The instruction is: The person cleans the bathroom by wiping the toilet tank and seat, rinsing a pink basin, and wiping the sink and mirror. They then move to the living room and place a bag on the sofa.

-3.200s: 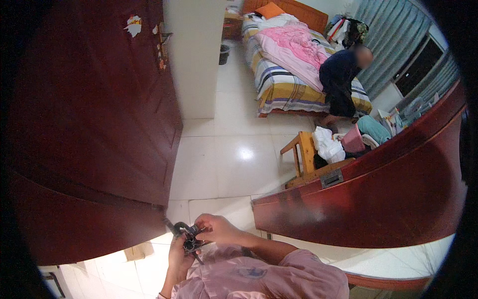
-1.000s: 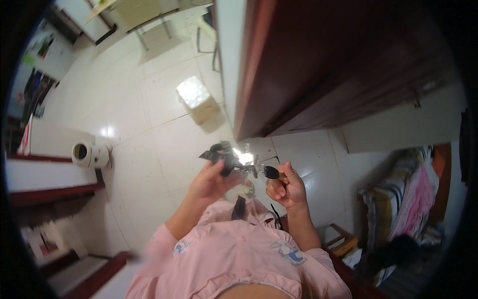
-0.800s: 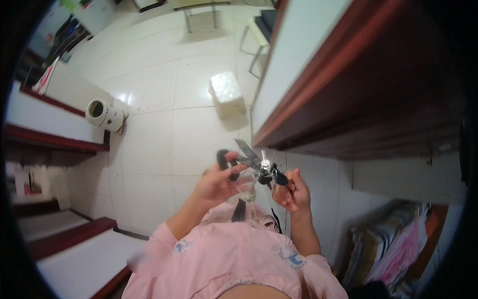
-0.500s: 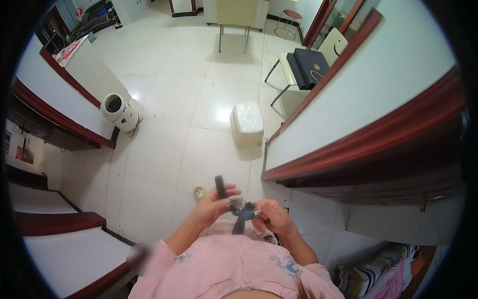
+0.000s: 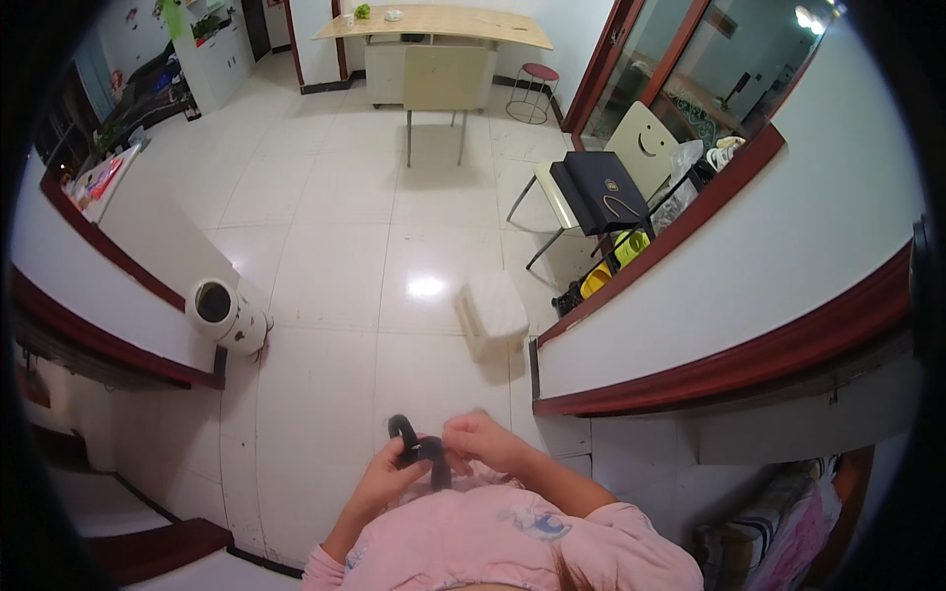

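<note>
In front of my pink top, my left hand (image 5: pixel 386 481) is closed around a black strap-like thing (image 5: pixel 398 429), whose upper end bends into a loop above my thumb. More of the black material hangs between the hands, down toward my top. My right hand (image 5: pixel 485 443) is curled against the right side of it, fingers bent and slightly blurred. What those fingers pinch is hidden. The exact kind of the black thing cannot be made out.
Ahead on the tiled floor stands a white plastic stool (image 5: pixel 493 310). A cream bin (image 5: pixel 229 315) is by the left wall. At the right, a chair (image 5: pixel 645 143) holds a dark box-shaped bag (image 5: pixel 603 192). A wooden table (image 5: pixel 443 25) stands far back.
My view has tilted up, bringing the far table into sight. The right hand has moved up and nearer to the left hand. The black thing's upper end, straight before, now bends over.
</note>
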The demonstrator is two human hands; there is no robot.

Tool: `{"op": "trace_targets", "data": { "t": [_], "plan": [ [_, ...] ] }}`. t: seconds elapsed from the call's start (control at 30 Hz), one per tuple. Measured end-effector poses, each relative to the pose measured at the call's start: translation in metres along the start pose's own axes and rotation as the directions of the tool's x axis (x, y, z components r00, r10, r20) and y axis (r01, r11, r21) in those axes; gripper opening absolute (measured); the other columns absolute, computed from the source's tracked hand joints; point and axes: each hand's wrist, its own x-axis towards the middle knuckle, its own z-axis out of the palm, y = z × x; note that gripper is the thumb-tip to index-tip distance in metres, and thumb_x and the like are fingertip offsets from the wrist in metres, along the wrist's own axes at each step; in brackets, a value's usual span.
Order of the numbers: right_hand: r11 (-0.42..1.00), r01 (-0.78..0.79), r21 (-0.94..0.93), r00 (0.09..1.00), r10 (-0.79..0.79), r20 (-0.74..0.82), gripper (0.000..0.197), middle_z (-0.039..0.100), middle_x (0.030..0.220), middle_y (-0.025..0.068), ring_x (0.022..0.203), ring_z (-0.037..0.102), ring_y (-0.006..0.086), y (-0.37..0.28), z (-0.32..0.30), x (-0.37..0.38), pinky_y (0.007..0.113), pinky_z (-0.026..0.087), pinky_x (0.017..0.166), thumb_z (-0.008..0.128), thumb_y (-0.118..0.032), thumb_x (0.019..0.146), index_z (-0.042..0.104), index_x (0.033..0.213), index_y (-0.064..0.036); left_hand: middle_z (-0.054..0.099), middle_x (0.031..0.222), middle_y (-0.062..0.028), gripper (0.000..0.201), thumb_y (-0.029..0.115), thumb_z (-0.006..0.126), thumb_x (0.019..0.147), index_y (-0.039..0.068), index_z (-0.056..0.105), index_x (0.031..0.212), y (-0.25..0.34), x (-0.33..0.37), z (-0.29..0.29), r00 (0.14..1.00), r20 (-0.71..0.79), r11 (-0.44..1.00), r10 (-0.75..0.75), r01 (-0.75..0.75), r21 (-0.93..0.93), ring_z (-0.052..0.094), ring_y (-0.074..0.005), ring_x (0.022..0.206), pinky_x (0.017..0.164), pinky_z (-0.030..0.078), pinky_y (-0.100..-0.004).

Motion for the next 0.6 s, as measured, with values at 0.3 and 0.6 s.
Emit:
{"op": "trace_targets", "data": {
  "t": [0.3,0.6],
  "plan": [
    [0.979,-0.037,0.198,0.991,0.061,-0.117,0.03,0.053,0.056,0.0047,0.047,0.049,0.0116,-0.06,-0.085,0.102,0.024,0.038,0.045,0.054,-0.033,0.092,0.05,0.074,-0.0088,0.059,0.102,-0.007,0.021,0.01,0.064,0.083,0.002,0.062,0.102,0.059,0.112,-0.042,0.993,-0.095,0.943,0.07,-0.035,0.33,0.054,-0.0158,0.093,0.08,0.043,-0.031],
    [0.998,-0.038,0.057,0.993,0.031,0.11,0.031,0.054,0.053,0.0043,0.043,0.049,0.0114,-0.183,-0.16,0.249,0.022,0.036,0.041,0.056,-0.03,0.091,0.051,0.07,-0.0088,0.055,0.12,-0.016,0.022,0.017,0.071,0.072,0.015,0.072,0.094,0.17,0.242,-0.105,0.78,-0.227,0.55,0.583,-0.174,0.817,0.05,-0.0305,0.111,0.09,0.033,-0.0385]
  ]
}}
